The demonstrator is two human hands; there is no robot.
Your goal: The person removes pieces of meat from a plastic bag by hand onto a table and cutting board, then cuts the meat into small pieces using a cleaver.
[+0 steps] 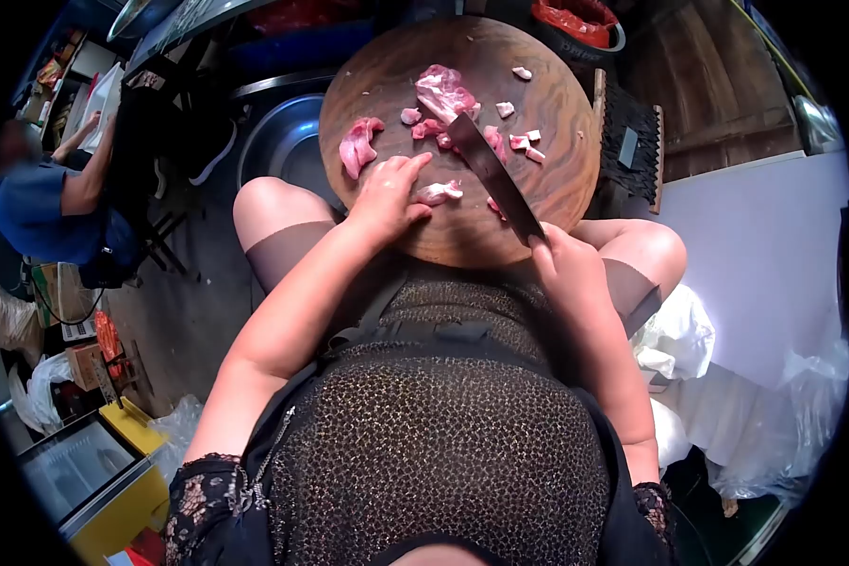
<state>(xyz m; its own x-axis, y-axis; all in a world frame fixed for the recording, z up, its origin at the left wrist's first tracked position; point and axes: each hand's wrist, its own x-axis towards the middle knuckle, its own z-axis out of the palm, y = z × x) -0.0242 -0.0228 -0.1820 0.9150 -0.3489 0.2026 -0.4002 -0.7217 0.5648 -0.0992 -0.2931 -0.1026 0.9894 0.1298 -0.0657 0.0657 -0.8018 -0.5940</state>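
A round wooden chopping block point(547, 85) stands between my knees with raw meat on it. My right hand point(561, 259) grips the handle end of a dark cleaver point(498, 179), its blade slanting up and left over the block. My left hand point(390, 196) rests at the block's left front, fingers apart, beside a small pale piece of meat point(439, 193). A pink slab of meat point(357, 146) lies above that hand. The largest chunk point(443, 92) sits near the cleaver's far end, and several small cut pieces point(528, 143) are scattered to the right of the blade.
A metal basin point(283, 137) is left of the block. Behind it at the right stands a bucket with a red liner point(580, 24). A person in a blue shirt point(42, 208) is at the far left. White plastic bags point(679, 335) lie beyond my right knee.
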